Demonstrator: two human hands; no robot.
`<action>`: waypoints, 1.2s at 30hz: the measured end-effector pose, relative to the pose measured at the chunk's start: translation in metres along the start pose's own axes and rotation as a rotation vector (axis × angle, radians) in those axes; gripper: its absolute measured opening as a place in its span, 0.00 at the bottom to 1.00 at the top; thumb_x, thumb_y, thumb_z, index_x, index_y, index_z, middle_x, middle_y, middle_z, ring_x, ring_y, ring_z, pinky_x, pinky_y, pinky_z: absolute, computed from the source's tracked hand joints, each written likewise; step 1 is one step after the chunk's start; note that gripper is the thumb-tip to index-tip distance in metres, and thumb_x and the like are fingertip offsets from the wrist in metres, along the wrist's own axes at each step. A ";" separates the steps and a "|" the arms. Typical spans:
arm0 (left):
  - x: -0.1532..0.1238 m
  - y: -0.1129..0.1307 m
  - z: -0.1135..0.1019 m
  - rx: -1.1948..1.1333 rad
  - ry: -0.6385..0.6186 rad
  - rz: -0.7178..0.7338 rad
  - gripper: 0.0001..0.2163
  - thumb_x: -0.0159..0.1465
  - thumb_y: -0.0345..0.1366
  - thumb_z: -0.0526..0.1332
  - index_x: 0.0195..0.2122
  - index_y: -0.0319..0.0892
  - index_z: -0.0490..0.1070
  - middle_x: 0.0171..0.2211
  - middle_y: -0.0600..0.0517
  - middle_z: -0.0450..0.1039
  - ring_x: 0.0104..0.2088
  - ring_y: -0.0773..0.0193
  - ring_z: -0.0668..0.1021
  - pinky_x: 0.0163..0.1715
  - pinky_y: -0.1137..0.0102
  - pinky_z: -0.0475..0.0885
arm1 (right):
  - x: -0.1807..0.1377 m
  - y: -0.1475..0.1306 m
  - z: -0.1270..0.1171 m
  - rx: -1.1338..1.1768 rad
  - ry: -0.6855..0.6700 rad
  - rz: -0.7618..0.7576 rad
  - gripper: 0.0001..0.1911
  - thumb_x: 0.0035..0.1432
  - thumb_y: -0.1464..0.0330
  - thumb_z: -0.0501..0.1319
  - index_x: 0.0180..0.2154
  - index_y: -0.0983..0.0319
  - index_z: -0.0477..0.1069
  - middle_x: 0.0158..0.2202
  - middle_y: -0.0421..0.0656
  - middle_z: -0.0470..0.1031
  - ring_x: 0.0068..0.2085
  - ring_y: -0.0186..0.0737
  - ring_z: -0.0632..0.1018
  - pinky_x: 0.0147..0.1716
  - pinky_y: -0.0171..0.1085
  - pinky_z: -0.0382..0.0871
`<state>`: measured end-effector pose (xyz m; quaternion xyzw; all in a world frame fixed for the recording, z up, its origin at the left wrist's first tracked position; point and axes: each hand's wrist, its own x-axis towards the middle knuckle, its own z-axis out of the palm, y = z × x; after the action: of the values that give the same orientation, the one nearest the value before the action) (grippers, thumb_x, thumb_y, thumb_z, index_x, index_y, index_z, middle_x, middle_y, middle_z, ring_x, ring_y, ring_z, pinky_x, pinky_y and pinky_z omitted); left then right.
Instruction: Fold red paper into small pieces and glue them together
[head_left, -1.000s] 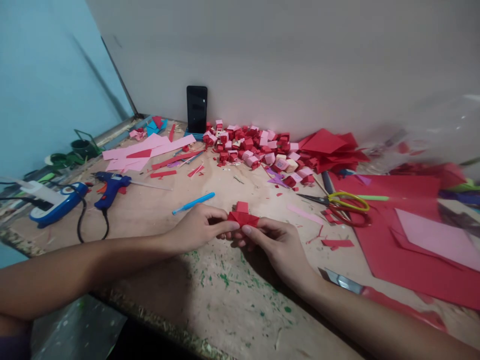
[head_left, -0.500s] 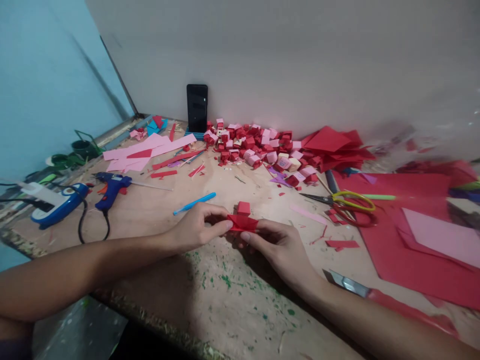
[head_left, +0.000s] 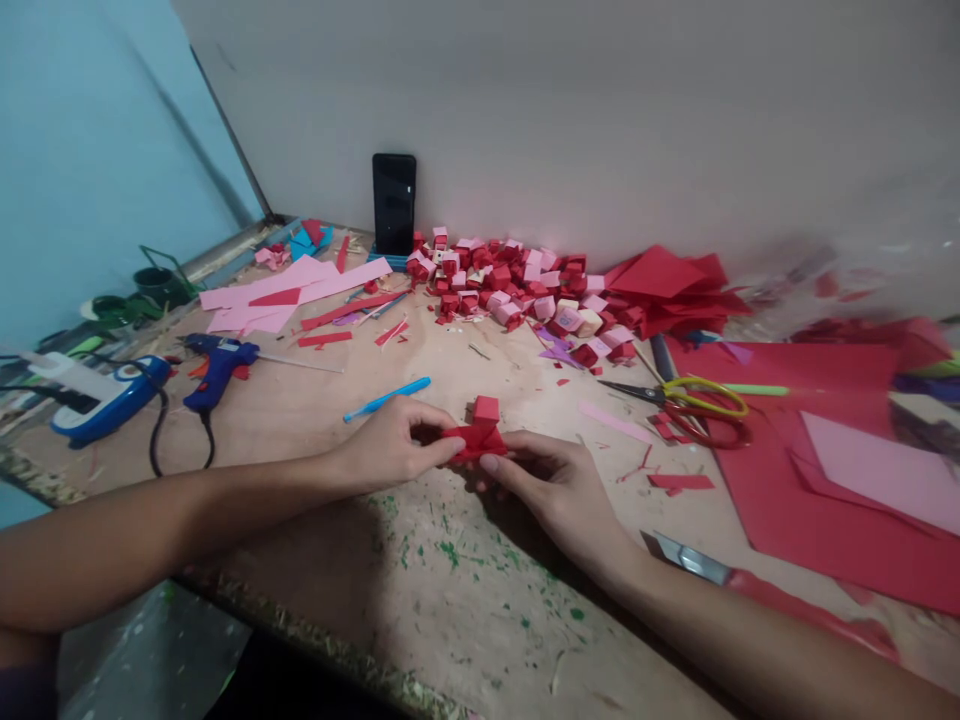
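A small piece of folded red paper sits between both hands just above the wooden table. My left hand pinches its left side with closed fingers. From the right, my right hand grips the same paper, thumb pressed on its lower edge. A little red paper cube rests on the table right behind the paper. The underside of the folded piece is hidden by my fingers.
A heap of red and pink paper cubes lies by the wall near a standing black phone. Yellow-handled scissors, red sheets and a cutter blade are right; a blue glue gun and blue pen are left.
The red paper has been pressed narrower between my fingers. Both hands stayed in place; the view shifted slightly.
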<state>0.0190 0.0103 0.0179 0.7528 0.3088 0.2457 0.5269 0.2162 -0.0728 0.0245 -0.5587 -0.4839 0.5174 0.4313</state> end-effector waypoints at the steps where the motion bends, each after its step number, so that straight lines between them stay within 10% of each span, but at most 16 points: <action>1: -0.001 0.000 0.001 0.029 0.013 0.012 0.09 0.65 0.35 0.62 0.33 0.39 0.81 0.30 0.51 0.83 0.30 0.63 0.80 0.31 0.70 0.74 | 0.000 0.000 0.000 -0.011 -0.001 -0.007 0.10 0.58 0.61 0.71 0.35 0.61 0.84 0.28 0.43 0.82 0.28 0.38 0.77 0.30 0.36 0.70; 14: -0.003 0.002 0.000 -0.011 -0.013 -0.004 0.09 0.65 0.40 0.66 0.36 0.40 0.82 0.32 0.51 0.83 0.32 0.63 0.80 0.33 0.69 0.74 | 0.000 -0.004 0.001 0.059 0.089 -0.025 0.13 0.58 0.59 0.72 0.31 0.63 0.83 0.27 0.46 0.82 0.26 0.37 0.77 0.28 0.36 0.73; 21: -0.007 -0.001 0.005 -0.060 0.257 0.057 0.09 0.60 0.37 0.71 0.34 0.40 0.74 0.31 0.53 0.77 0.30 0.68 0.77 0.30 0.74 0.72 | 0.000 -0.002 0.002 0.205 0.163 -0.011 0.16 0.55 0.56 0.75 0.33 0.63 0.82 0.28 0.47 0.84 0.27 0.41 0.82 0.28 0.37 0.76; 36: -0.005 -0.005 0.001 0.057 0.206 0.205 0.03 0.64 0.34 0.70 0.34 0.42 0.82 0.35 0.50 0.82 0.34 0.64 0.80 0.33 0.70 0.73 | -0.001 -0.001 0.003 0.268 0.098 0.004 0.12 0.57 0.61 0.74 0.34 0.62 0.80 0.29 0.47 0.85 0.29 0.42 0.85 0.32 0.39 0.80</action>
<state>0.0152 0.0070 0.0122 0.7657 0.2897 0.3653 0.4432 0.2133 -0.0740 0.0250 -0.5217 -0.3879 0.5503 0.5241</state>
